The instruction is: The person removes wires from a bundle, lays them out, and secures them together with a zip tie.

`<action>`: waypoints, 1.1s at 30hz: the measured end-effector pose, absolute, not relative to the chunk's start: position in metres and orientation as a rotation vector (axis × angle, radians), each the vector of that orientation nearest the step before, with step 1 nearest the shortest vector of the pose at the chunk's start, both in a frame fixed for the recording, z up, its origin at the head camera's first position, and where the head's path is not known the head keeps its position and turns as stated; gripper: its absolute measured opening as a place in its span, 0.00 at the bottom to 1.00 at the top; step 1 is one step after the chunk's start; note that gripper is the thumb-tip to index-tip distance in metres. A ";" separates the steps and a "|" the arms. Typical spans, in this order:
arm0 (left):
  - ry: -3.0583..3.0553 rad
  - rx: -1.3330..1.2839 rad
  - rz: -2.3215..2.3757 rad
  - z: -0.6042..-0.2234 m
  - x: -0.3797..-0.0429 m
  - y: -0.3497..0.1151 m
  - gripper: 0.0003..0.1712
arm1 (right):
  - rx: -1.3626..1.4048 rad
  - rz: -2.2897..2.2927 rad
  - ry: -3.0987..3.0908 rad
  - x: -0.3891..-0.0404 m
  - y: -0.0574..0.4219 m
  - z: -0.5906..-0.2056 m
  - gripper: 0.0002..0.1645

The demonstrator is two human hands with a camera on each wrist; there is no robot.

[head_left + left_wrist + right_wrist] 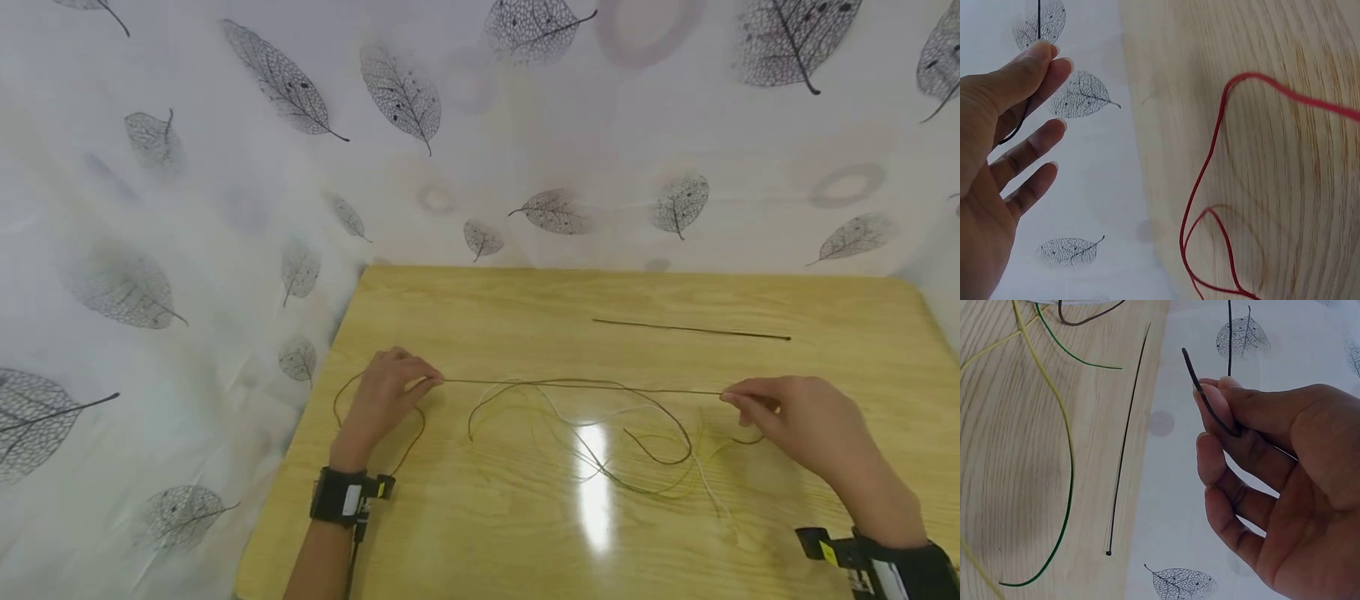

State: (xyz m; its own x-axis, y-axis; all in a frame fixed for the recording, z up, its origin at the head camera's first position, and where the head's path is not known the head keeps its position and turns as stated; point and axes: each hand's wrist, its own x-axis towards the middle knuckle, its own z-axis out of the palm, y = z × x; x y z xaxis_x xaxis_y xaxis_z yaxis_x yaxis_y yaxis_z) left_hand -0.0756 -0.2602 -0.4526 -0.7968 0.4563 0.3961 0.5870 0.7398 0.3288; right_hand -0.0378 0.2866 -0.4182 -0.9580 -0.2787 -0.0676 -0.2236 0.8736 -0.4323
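Note:
A thin dark cord [457, 381] runs taut and nearly level between the two hands above the table. At its left end, my left hand [386, 392] pinches it between thumb and index finger, the other fingers loosely bent. My right hand [813, 421] pinches the opposite end the same way. From this grip a short dark cord tail [1194, 375] sticks out past the fingers in the right wrist view. Below the left hand, a red cord [1197, 187] curves in loops over the wood, seen in the left wrist view.
Loose yellow, green, white and dark cords lie tangled on the wooden table [487, 542] between the hands; a yellow-green cord [1071, 444] is close in the right wrist view. Farther back lies a straight dark cord [690, 328] with a small knob at one end. A leaf-print sheet [465, 150] hangs behind.

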 end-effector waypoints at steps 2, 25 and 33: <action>-2.695 -0.814 -0.628 -0.455 -0.075 -0.255 0.09 | -0.351 -0.642 2.862 -0.037 0.290 -0.420 0.21; -2.966 -0.819 -0.381 -0.476 -0.059 -0.216 0.04 | -0.361 -0.718 2.658 -0.029 0.289 -0.450 0.20; -2.961 -0.870 -0.442 -0.478 -0.056 -0.206 0.05 | -0.427 -0.721 2.697 -0.028 0.273 -0.448 0.21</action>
State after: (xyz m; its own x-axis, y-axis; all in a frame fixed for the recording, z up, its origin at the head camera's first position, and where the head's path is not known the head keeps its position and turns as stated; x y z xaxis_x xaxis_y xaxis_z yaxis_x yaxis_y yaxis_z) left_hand -0.0560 -0.2063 -0.4778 -0.8438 0.5268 0.1020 0.5336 0.8039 0.2627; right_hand -0.0276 0.2728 -0.4479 -0.9053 -0.3615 -0.2231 -0.2019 0.8283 -0.5226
